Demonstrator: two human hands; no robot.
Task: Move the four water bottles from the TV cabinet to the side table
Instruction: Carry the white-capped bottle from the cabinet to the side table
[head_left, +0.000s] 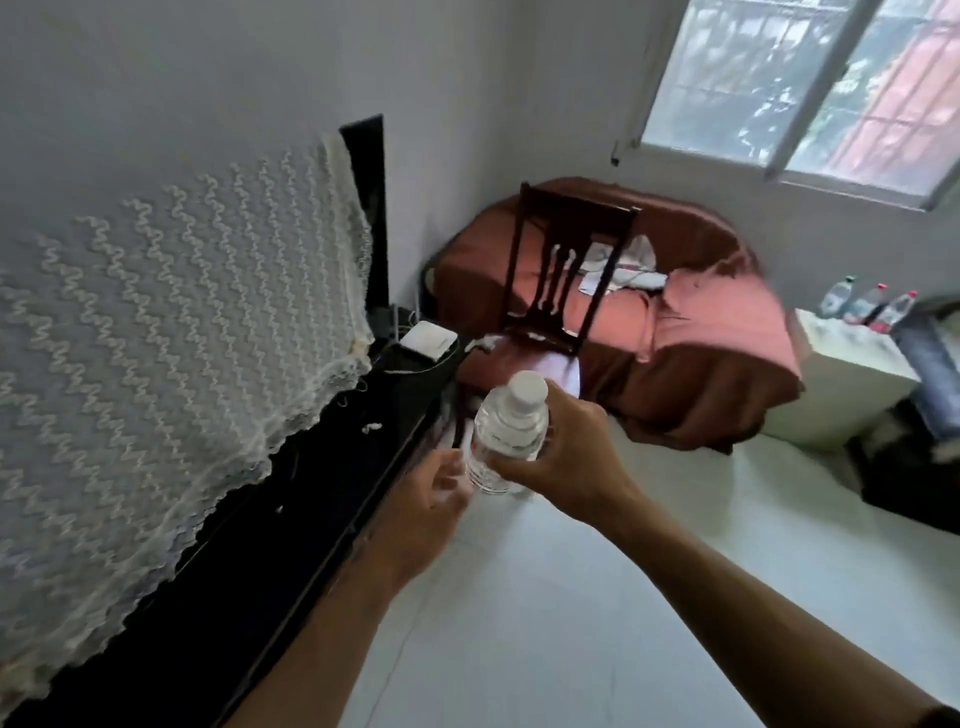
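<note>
Three bottles (865, 306) on side table (852, 364); right hand (566, 457) grips one bottle (506, 431), left hand (421, 499) spread.

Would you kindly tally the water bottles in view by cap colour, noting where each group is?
White cap: 1, the bottle gripped by the right hand beside the TV cabinet
Red cap: 2, on the side table
Cap colour unclear: 1, on the side table
Total: 4 bottles
</note>
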